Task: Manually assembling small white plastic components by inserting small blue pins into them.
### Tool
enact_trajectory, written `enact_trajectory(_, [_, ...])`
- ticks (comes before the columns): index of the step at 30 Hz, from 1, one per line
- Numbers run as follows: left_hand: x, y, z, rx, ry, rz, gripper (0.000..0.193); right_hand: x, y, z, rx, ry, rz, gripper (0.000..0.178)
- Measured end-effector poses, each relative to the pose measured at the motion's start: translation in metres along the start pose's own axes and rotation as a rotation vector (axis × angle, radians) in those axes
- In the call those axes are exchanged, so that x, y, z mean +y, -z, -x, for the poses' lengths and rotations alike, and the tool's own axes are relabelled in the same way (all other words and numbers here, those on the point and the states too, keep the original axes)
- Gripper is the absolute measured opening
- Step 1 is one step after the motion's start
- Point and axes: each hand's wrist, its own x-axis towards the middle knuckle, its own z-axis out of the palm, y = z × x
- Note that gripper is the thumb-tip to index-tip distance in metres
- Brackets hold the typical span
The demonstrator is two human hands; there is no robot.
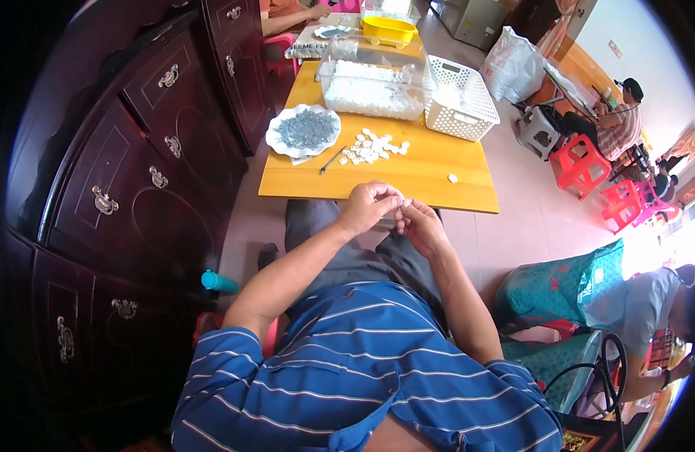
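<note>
My left hand (368, 209) and my right hand (423, 224) meet above my lap, just off the table's front edge. Both have thumb and fingers pinched together, tips touching or almost so. Something small and pale seems to sit between them, too small to make out. In front of them, small round white pieces (374, 148) lie loose on the yellow wooden table (430, 166), and a single white piece (452, 178) rests apart to the right. A thin dark rod-like tool (332, 160) lies left of the pile. Beyond it, a white wavy-rimmed plate (274, 140) holds many tiny dark-grey pieces.
A clear plastic bin (426, 75) with white pieces stands at the table's back, beside a white perforated basket (468, 129). Farther off is a yellow basin (389, 32). Dark cabinets (137, 158) line the left; a teal bag (558, 286) stands right. Other people sit nearby.
</note>
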Motion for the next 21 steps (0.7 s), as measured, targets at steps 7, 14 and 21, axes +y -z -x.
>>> enact_trajectory(7, [0.008, 0.002, 0.003, -0.016, 0.009, -0.037, 0.012, -0.006, -0.004, 0.006, -0.095, -0.064, -0.068, 0.018])
enact_trajectory(14, [0.011, 0.002, 0.006, 0.011, -0.050, -0.107, 0.011, -0.005, -0.008, 0.007, -0.003, -0.040, -0.023, 0.012])
enact_trajectory(21, [0.001, 0.006, 0.000, 0.027, -0.278, -0.273, 0.007, 0.005, 0.003, -0.001, -0.047, -0.039, 0.050, 0.014])
